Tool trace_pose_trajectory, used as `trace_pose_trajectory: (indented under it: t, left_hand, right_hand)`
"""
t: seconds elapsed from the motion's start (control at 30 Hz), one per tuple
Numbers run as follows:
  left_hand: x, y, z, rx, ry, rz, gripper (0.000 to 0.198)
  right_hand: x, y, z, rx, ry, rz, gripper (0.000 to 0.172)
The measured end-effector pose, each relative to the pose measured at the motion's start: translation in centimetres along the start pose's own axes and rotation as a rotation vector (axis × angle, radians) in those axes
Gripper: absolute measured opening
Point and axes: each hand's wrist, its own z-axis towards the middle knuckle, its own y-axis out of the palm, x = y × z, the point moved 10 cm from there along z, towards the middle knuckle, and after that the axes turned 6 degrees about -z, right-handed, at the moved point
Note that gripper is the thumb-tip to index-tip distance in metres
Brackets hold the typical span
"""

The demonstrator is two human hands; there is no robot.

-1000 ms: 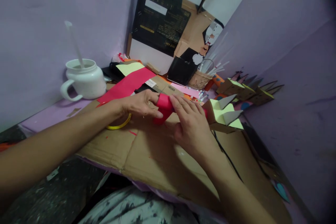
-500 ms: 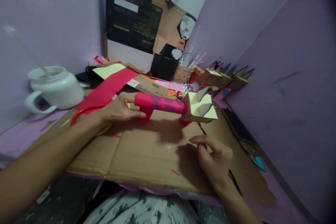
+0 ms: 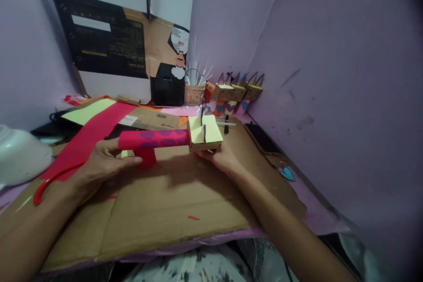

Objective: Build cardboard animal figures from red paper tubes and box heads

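A paper animal figure [image 3: 158, 138] has a red tube body with purple spots, held level above the cardboard. Its head is a small box with a pale yellow top [image 3: 205, 129] and two upright ears. My left hand [image 3: 104, 161] is closed round the tube's open end, thumb by a red leg piece [image 3: 145, 157]. My right hand [image 3: 220, 157] is at the underside of the box head; most of its fingers are hidden beneath it. Red-handled scissors [image 3: 49, 185] lie partly under my left wrist.
A cardboard sheet [image 3: 148, 216] covers the table. A white mug [image 3: 20, 154] stands at left, red paper [image 3: 89, 136] beside it. Behind are a basket of white sticks [image 3: 194, 95] and several box-headed figures [image 3: 238, 92]. A phone [image 3: 262, 139] and a blue heart [image 3: 287, 173] lie at right.
My right hand has gone from hanging apart above the cardboard to the underside of the box head. My left hand keeps its hold on the tube. The view has turned right.
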Motion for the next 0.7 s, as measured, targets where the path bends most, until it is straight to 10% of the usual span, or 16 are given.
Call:
trace_pose_trajectory:
  t: [0.7]
  left_hand:
    - [-0.2, 0.1, 1.0, -0.051, 0.055, -0.038, 0.028]
  right_hand:
    - [-0.5, 0.2, -2.2, -0.012, -0.093, -0.044, 0.030]
